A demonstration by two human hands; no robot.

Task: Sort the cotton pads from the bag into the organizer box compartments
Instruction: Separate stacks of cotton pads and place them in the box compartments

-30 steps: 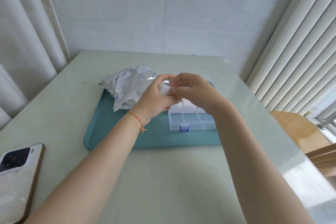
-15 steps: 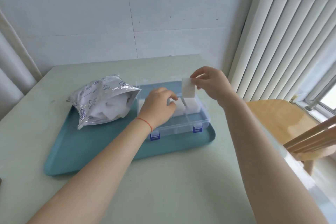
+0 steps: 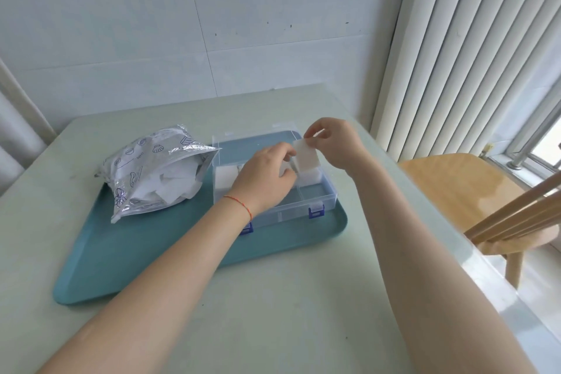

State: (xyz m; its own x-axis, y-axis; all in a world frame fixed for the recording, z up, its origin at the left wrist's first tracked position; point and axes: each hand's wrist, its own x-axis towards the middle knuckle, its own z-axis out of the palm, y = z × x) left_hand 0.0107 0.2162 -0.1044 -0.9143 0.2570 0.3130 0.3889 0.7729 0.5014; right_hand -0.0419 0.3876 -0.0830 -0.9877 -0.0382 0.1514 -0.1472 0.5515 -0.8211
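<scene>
Moved: right hand [image 3: 335, 143] has lowered its pad [image 3: 306, 156] toward the box [image 3: 329, 196].
Fingers: right pinches pad's top; left hand [image 3: 267, 174] curled among stacked pads, grip hidden.
Tip: slide pad flat into far-right compartment.
Bag [image 3: 154, 167]: open, left on tray [image 3: 127, 258].

Pale green table [image 3: 273, 313] carries teal tray [image 3: 145, 252], nothing else visible.

Head-worn camera looks forward and down, close over the tray [image 3: 121, 255].
</scene>
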